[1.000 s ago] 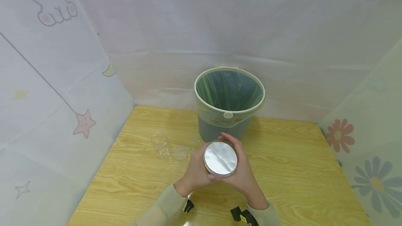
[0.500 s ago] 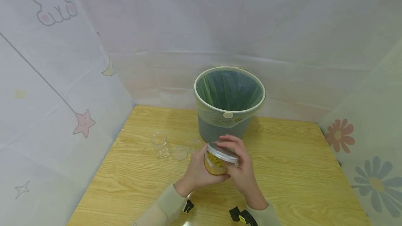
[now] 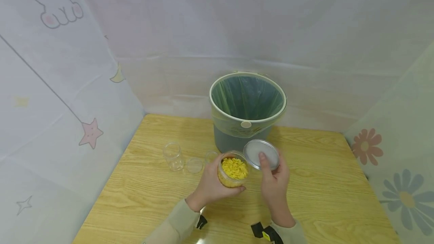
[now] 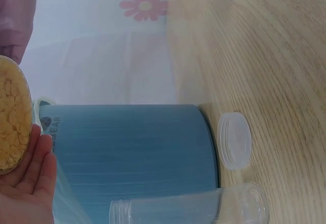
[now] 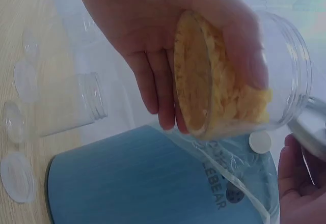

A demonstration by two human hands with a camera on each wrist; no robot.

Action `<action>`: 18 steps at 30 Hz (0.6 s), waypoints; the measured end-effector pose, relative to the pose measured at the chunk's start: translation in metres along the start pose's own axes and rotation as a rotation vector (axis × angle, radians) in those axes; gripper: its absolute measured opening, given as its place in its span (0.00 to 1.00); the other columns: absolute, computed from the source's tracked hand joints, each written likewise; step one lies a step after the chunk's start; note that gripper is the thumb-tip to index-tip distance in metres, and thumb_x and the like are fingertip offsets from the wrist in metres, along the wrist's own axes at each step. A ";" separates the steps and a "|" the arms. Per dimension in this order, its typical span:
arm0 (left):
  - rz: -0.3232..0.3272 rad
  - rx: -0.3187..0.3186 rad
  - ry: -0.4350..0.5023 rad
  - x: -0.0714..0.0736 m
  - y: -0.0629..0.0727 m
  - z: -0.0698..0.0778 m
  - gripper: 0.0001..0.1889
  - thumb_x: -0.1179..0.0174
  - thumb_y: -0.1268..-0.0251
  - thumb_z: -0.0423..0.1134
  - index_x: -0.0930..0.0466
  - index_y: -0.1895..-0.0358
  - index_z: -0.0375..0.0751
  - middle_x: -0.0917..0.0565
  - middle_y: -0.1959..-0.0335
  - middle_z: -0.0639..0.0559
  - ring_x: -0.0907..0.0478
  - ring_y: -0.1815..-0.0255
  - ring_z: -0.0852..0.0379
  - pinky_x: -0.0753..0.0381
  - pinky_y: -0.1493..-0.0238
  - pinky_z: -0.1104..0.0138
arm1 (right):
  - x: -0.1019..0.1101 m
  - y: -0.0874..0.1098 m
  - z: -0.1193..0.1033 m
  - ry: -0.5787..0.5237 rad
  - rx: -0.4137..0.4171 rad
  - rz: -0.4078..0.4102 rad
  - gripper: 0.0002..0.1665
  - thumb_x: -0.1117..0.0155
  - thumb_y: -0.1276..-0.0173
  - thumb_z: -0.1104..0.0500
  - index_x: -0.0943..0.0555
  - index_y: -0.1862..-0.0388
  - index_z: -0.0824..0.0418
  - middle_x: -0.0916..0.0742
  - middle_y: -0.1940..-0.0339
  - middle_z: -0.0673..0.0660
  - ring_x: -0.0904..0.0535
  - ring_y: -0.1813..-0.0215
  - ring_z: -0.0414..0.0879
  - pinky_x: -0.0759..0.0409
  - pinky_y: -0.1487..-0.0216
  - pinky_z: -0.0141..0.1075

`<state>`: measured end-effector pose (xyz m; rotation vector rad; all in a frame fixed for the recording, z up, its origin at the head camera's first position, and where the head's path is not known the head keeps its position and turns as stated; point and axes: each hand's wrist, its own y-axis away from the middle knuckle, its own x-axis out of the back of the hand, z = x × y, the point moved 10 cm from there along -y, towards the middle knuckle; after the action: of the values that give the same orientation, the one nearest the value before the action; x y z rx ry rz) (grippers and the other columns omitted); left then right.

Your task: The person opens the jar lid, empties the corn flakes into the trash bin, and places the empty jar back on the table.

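Observation:
My left hand (image 3: 211,183) grips a clear round jar (image 3: 234,184) partly filled with yellow flakes (image 3: 234,168). The jar's mouth is uncovered and faces up toward the head camera. To its right, my right hand (image 3: 276,183) holds the jar's round lid (image 3: 255,148), thumb on the pale inner face and fingers behind the silver rim. The lid is just apart from the jar. In the right wrist view, the left thumb lies along the jar wall (image 5: 239,99), while the lid (image 5: 310,127) shows at the right edge. The left wrist view shows mainly the jar's base (image 4: 12,114).
Behind the hands stands a blue-grey bin (image 3: 237,140) lined with a translucent bag (image 3: 249,97). An empty clear jar (image 3: 173,157) stands on the wooden table (image 3: 142,183) at left, beside clear round lids (image 3: 194,165). Printed cloth walls (image 3: 190,29) enclose the table.
My right hand has lifted the lid off the jar and moved it right, turning its inner face up. The yellow flakes now show in the mouth; the left hand still holds the jar.

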<state>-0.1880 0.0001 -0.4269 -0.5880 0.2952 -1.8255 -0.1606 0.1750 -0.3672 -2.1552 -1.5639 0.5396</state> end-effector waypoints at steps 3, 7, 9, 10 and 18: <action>0.000 0.005 -0.006 0.002 -0.001 0.000 0.48 0.15 0.62 0.44 0.30 0.32 0.55 0.20 0.42 0.60 0.20 0.44 0.55 0.20 0.43 0.58 | 0.006 -0.002 0.002 -0.009 -0.017 0.036 0.28 0.43 0.27 0.74 0.32 0.29 0.70 0.23 0.37 0.60 0.24 0.42 0.51 0.21 0.49 0.30; 0.000 0.011 -0.014 0.003 -0.001 0.000 0.48 0.15 0.62 0.44 0.30 0.31 0.54 0.20 0.42 0.59 0.21 0.44 0.55 0.21 0.43 0.58 | 0.008 -0.004 0.003 0.012 -0.004 0.035 0.36 0.43 0.27 0.74 0.37 0.22 0.64 0.31 0.29 0.62 0.28 0.37 0.54 0.22 0.45 0.30; 0.002 0.012 -0.020 0.004 -0.001 0.000 0.47 0.15 0.62 0.43 0.30 0.32 0.52 0.20 0.42 0.58 0.21 0.44 0.55 0.21 0.43 0.58 | 0.007 -0.004 0.004 0.022 -0.007 0.026 0.35 0.43 0.28 0.75 0.35 0.23 0.64 0.30 0.29 0.62 0.29 0.36 0.54 0.22 0.45 0.30; 0.004 0.009 -0.023 0.004 -0.001 0.000 0.47 0.15 0.62 0.43 0.30 0.32 0.50 0.20 0.42 0.57 0.21 0.44 0.55 0.21 0.43 0.58 | 0.008 -0.004 0.005 0.025 -0.012 0.024 0.35 0.43 0.28 0.75 0.35 0.24 0.65 0.29 0.30 0.62 0.28 0.37 0.54 0.22 0.45 0.30; 0.033 -0.059 -0.062 0.015 -0.008 0.036 0.44 0.17 0.63 0.34 0.28 0.36 0.32 0.17 0.46 0.44 0.19 0.48 0.53 0.18 0.47 0.56 | 0.005 -0.002 0.017 -0.060 -0.129 -0.032 0.54 0.28 0.48 0.82 0.39 0.23 0.68 0.32 0.30 0.63 0.30 0.36 0.57 0.21 0.45 0.31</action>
<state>-0.1787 -0.0086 -0.3891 -0.6754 0.3163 -1.7679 -0.1697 0.1822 -0.3811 -2.2227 -1.7053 0.5096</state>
